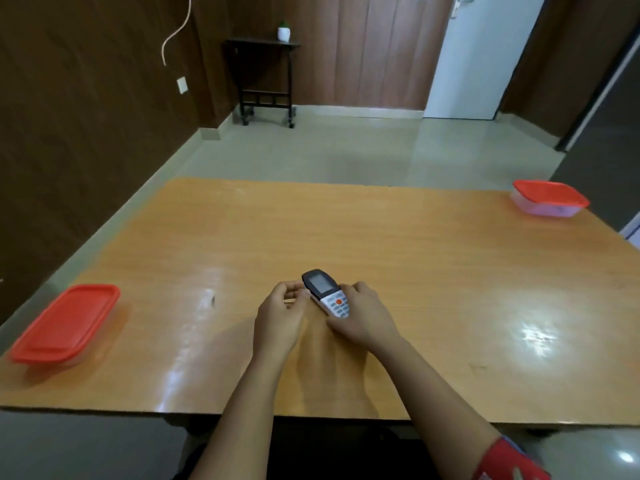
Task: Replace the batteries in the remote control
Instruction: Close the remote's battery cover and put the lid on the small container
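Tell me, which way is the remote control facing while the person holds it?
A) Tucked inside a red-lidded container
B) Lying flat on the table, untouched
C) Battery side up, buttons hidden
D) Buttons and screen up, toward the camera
D: the remote control shows its grey screen and orange button upward, held between the left hand and right hand above the table.

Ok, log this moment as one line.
stage: handling | remote control: face up, held by left hand and right hand | both red-lidded containers: closed
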The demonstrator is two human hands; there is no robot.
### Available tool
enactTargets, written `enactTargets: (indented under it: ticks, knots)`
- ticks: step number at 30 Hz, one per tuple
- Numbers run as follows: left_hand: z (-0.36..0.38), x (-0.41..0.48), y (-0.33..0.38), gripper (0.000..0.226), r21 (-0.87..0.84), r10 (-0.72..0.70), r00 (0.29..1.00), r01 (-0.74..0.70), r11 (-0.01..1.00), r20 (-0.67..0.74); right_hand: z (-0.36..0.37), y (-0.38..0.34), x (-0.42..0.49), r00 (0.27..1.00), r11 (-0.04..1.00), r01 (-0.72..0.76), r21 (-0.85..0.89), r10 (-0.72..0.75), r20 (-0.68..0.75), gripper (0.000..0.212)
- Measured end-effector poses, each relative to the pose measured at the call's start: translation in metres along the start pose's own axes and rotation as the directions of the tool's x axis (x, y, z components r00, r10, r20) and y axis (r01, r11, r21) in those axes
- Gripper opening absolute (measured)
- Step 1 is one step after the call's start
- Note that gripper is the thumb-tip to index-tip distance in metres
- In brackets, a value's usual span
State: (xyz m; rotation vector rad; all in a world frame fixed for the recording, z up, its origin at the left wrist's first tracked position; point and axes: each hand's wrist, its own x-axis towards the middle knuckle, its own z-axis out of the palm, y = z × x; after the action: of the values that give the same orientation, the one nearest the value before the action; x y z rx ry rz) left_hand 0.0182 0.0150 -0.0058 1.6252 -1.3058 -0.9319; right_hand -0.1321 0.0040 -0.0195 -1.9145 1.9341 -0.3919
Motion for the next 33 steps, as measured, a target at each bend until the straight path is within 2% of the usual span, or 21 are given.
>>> enactTargets:
  ticks: [2,5,10,18,23,30,33]
  knots:
    - [0.007,0.004,0.001,0.016,-0.008,0.0,1.0,0.0,1.0,-0.007,0.0,0.001,0.008,0.987,0.989,-0.054,0.134,0.073,-0.142,0.06]
    - [0.014,0.008,0.003,0.018,-0.029,0.009,1.0,-0.009,1.0,-0.002,-0.006,0.011,0.03,0.918,0.949,-0.155,0.274,0.241,-0.314,0.059]
    - [0.017,0.017,0.0,0.015,-0.073,-0.027,1.0,0.026,0.997,-0.005,-0.008,0.024,0.072,0.862,0.894,-0.296,0.337,0.402,-0.308,0.062]
    - [0.027,0.022,0.001,0.019,-0.064,-0.059,0.998,0.058,0.996,-0.018,0.0,0.017,0.09,0.849,0.917,-0.371,0.149,0.399,-0.345,0.062]
    - [0.031,0.02,0.002,0.02,-0.059,-0.057,0.998,0.056,0.997,-0.026,0.001,0.017,0.089,0.844,0.913,-0.394,0.105,0.405,-0.351,0.062]
    - [0.023,0.007,0.013,0.022,-0.03,-0.006,0.995,0.004,1.0,-0.095,-0.02,0.01,0.064,0.858,0.905,-0.39,0.171,0.425,-0.289,0.077]
    - [0.015,-0.008,0.024,0.022,-0.002,0.032,0.995,-0.032,0.999,-0.099,-0.044,0.011,0.036,0.891,0.92,-0.302,0.251,0.366,-0.269,0.065]
